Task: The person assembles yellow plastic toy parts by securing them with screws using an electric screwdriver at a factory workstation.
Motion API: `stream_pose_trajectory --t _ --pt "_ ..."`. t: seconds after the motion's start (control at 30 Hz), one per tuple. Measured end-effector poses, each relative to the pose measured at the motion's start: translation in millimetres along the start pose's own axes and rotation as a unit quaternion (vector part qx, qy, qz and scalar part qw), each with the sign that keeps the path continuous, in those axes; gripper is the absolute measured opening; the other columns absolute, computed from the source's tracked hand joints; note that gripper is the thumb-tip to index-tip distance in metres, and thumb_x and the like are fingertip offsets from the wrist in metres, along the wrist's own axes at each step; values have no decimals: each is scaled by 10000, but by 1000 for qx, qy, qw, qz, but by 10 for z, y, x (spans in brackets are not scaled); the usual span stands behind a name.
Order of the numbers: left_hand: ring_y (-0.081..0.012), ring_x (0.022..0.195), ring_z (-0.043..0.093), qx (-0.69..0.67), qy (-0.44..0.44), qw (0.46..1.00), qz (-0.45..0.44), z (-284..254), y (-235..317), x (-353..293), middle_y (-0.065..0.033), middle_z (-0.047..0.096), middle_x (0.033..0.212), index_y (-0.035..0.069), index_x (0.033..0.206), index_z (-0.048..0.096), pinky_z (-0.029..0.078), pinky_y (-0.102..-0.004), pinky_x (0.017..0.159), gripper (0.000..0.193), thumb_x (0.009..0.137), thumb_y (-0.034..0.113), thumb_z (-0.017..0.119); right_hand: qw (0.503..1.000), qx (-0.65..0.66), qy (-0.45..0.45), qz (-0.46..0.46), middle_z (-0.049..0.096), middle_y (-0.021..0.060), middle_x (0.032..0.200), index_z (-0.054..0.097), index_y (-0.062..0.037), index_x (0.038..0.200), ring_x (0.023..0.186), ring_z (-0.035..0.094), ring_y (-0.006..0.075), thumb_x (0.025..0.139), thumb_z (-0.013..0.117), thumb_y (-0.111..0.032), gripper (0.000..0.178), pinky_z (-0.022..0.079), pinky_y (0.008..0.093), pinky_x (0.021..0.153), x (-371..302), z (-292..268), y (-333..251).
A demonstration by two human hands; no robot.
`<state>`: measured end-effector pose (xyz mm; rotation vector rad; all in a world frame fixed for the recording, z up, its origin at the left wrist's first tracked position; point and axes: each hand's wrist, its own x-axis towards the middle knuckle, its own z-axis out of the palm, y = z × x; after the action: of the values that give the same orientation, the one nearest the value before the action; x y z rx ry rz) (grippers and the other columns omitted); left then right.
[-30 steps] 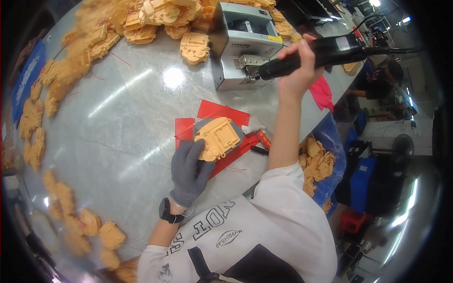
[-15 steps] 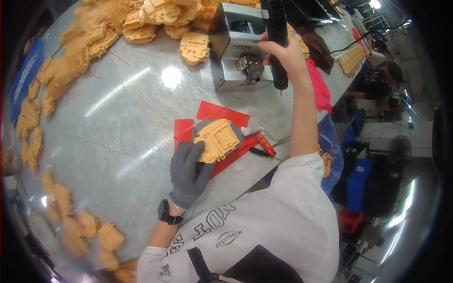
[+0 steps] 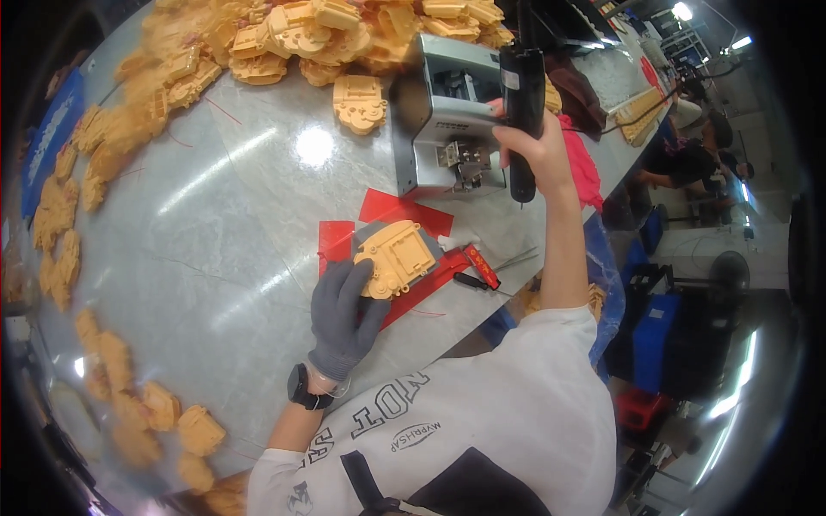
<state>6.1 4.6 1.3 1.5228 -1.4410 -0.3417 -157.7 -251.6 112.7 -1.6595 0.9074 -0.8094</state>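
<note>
My left hand [image 3: 342, 318], in a grey glove, is closed on the near left edge of a yellow plastic housing [image 3: 403, 258]. This part lies tilted on a grey block over red pieces [image 3: 387, 206] on the table. My bare right hand [image 3: 544, 159] grips a black electric screwdriver [image 3: 523, 95] from its right side. The tool stands upright with its thin bit pointing toward me. It is at the right front of a silver screw feeder [image 3: 447, 129] and partly covers it; whether the bit touches anything cannot be made out.
Beside the red pieces lie a small black-handled tool [image 3: 471, 281] and tweezers [image 3: 516, 260]. One yellow housing [image 3: 360, 105] sits left of the feeder. Heaped housings [image 3: 301, 39] fill the far side and curve down the left. Pink cloth [image 3: 581, 168] lies at right.
My right hand and the screwdriver have come nearer to me. The feeder and far housings also sit lower in view. My left hand keeps its hold on the housing.
</note>
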Motion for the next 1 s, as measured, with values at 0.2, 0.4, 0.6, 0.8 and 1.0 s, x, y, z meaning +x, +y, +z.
stream_pose_trajectory --t 0.2,0.4,0.6,0.8,1.0 --pt "-354 952 504 -5 17 1000 -15 -27 64 -5 -184 495 1082 26 1160 482 409 -428 828 512 700 148 671 1000 8 -1 -18 553 40 697 560 19 942 477 516 97 693 652 -12 267 412 228 430 -41 46 -3" --pt "-341 1062 431 215 -104 971 -30 18 467 540 -152 476 1114 100 1228 453 284 -499 962 666 637 264 710 999 30 26 -33 580 114 1084 537 49 1067 557 541 97 688 646 28 395 450 227 472 -148 15 -4" --pt "-326 992 463 45 -68 995 55 -224 346 493 -123 481 1037 102 1250 439 370 -436 904 732 587 199 732 929 210 52 -301 573 168 939 399 -9 1090 527 553 180 727 644 -133 455 471 309 549 -740 138 -218" --pt "-258 1207 385 163 270 901 -299 -1651 268 -1162 -143 344 1348 0 1382 211 326 -346 996 847 660 56 650 907 273 46 -317 508 93 749 367 -37 1077 488 514 170 747 651 -250 485 422 316 539 -1170 123 -203" --pt "-324 1120 476 395 244 799 -383 -2077 579 -1855 -197 451 1244 -25 1352 262 412 -375 912 947 612 266 777 917 346 82 -179 437 49 765 394 -15 1131 529 444 141 749 616 -248 500 362 293 606 -1287 232 166"
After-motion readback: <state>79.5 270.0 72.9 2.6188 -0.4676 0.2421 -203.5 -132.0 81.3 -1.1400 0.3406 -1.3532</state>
